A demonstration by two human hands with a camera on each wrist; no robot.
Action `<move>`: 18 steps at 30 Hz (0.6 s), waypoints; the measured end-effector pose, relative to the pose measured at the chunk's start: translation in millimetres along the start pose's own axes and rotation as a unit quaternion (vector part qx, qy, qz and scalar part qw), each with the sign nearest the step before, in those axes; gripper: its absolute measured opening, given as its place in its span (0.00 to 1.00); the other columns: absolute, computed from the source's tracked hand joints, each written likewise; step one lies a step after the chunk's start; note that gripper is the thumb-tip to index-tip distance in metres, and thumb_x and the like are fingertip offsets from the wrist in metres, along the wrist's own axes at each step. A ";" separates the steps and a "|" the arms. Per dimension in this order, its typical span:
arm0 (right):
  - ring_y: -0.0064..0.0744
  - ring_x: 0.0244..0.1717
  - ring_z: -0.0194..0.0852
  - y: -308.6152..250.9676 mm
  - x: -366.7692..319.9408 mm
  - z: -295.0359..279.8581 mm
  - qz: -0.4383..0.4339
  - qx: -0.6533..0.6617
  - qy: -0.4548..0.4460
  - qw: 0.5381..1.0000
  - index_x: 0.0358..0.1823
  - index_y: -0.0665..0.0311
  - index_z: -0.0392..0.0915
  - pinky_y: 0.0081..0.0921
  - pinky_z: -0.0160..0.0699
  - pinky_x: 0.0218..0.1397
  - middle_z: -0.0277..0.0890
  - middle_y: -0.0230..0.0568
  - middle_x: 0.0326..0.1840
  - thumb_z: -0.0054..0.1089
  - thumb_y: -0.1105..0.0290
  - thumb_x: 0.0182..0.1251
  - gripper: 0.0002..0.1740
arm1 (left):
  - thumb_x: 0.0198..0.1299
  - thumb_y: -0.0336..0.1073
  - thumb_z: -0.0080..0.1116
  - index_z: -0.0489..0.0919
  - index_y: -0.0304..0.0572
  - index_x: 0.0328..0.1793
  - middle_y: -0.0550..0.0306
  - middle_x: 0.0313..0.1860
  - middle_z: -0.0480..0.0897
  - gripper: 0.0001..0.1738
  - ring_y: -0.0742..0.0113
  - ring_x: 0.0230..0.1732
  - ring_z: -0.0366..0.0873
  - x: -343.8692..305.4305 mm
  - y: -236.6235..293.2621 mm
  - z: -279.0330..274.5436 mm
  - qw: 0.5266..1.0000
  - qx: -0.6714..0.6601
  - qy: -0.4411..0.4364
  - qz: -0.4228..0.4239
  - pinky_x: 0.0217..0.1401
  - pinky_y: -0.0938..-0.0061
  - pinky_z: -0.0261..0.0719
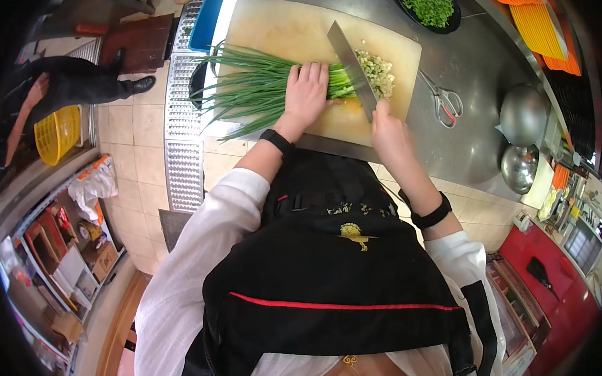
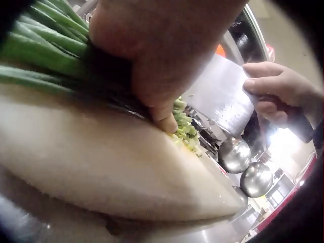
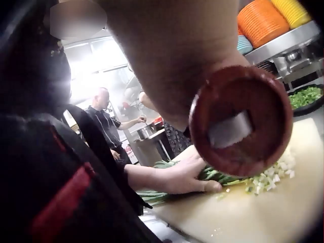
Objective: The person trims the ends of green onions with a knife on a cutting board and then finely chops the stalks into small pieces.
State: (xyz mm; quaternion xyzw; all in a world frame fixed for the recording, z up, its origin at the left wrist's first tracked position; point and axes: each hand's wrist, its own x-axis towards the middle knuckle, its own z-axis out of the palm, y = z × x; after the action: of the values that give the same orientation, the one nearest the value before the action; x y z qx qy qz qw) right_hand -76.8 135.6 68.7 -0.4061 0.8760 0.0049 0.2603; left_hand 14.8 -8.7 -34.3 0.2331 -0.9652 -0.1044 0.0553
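Note:
A bunch of green onions (image 1: 248, 83) lies across the pale cutting board (image 1: 275, 23), its long green tops hanging past the left edge. My left hand (image 1: 307, 89) holds the bunch down near its white ends, fingers over the top and thumb along the near side. My right hand (image 1: 393, 137) grips the handle of a cleaver (image 1: 352, 63), whose broad blade stands slantwise at the cut ends. In the left wrist view the blade (image 2: 223, 93) shows its flat side. The round wooden handle end (image 3: 263, 144) fills much of the right wrist view. Chopped white pieces (image 1: 380, 75) lie right of the blade.
Red-handled scissors (image 1: 447, 104) lie on the steel counter (image 1: 471, 61) right of the board. A black bowl of chopped greens (image 1: 426, 7) stands at the back, metal bowls (image 1: 522, 116) at the right. Another person (image 3: 104, 119) stands across the kitchen.

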 end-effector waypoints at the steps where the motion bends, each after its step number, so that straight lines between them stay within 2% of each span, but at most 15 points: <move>1: 0.59 0.28 0.76 0.1 1.5 1.3 -0.001 -0.003 -0.005 1.000 0.50 0.75 0.57 0.49 0.73 0.31 0.75 0.59 0.24 0.39 0.76 0.60 0.17 | 0.39 0.65 0.61 0.67 0.34 0.59 0.54 0.52 0.71 0.49 0.62 0.56 0.64 -0.7 -1.5 -1.0 1.000 -0.001 0.000 0.000 0.60 0.63 0.58; 4: 0.57 0.26 0.76 3.5 4.0 11.0 -0.011 -0.011 0.011 1.000 0.50 0.76 0.57 0.48 0.73 0.30 0.75 0.58 0.22 0.39 0.76 0.60 0.17 | 0.40 0.68 0.58 0.68 0.34 0.59 0.53 0.51 0.71 0.49 0.61 0.55 0.65 -3.2 -1.2 -2.9 0.999 -0.012 0.033 0.024 0.62 0.62 0.57; 6: 0.57 0.25 0.76 6.1 4.7 16.7 -0.014 -0.011 0.021 1.000 0.50 0.77 0.58 0.48 0.73 0.29 0.75 0.57 0.21 0.39 0.76 0.59 0.18 | 0.49 0.63 0.53 0.69 0.36 0.58 0.52 0.50 0.73 0.41 0.61 0.55 0.66 -3.1 0.5 -2.6 0.998 -0.025 0.060 0.011 0.62 0.61 0.57; 7: 0.56 0.24 0.76 6.6 5.4 17.7 -0.019 -0.011 0.031 0.999 0.51 0.77 0.58 0.48 0.74 0.28 0.74 0.57 0.20 0.40 0.77 0.59 0.18 | 0.49 0.63 0.53 0.69 0.36 0.58 0.52 0.50 0.73 0.41 0.61 0.55 0.66 -3.1 0.5 3.1 0.998 -0.025 0.061 0.011 0.62 0.61 0.57; 9: 0.56 0.24 0.76 5.9 3.4 17.1 -0.024 -0.009 0.037 0.999 0.51 0.77 0.58 0.48 0.74 0.28 0.74 0.57 0.20 0.41 0.77 0.58 0.19 | 0.56 0.54 0.49 0.72 0.38 0.55 0.53 0.48 0.75 0.29 0.61 0.54 0.68 -1.9 0.7 14.6 0.994 -0.019 0.105 -0.009 0.62 0.61 0.58; 10: 0.56 0.23 0.76 5.6 2.7 16.8 -0.028 -0.006 0.041 0.999 0.51 0.77 0.58 0.47 0.74 0.27 0.74 0.57 0.20 0.42 0.77 0.57 0.19 | 0.56 0.54 0.49 0.72 0.38 0.55 0.53 0.48 0.75 0.29 0.61 0.54 0.68 -1.8 1.9 16.9 0.994 -0.019 0.105 -0.009 0.62 0.61 0.58; 12: 0.56 0.24 0.76 4.7 4.6 15.4 -0.024 0.004 0.033 0.999 0.50 0.76 0.58 0.47 0.74 0.27 0.74 0.58 0.20 0.42 0.78 0.57 0.18 | 0.56 0.44 0.50 0.74 0.41 0.53 0.56 0.46 0.76 0.21 0.62 0.51 0.70 -2.1 4.6 19.7 0.992 -0.006 0.126 -0.017 0.60 0.63 0.61; 18: 0.59 0.25 0.75 2.3 38.0 35.6 -0.025 0.055 0.050 0.997 0.42 0.72 0.58 0.48 0.73 0.28 0.73 0.60 0.21 0.41 0.76 0.58 0.11 | 0.57 0.44 0.50 0.76 0.43 0.49 0.58 0.43 0.77 0.18 0.64 0.49 0.71 -0.6 4.6 22.2 0.988 0.017 0.150 -0.007 0.58 0.63 0.63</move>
State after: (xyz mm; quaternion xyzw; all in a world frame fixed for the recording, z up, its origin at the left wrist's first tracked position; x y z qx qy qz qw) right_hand -82.6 118.1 20.0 -0.4126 0.8763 -0.0705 0.2384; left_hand 9.8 -0.5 -54.9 0.2539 -0.9459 -0.0524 0.1950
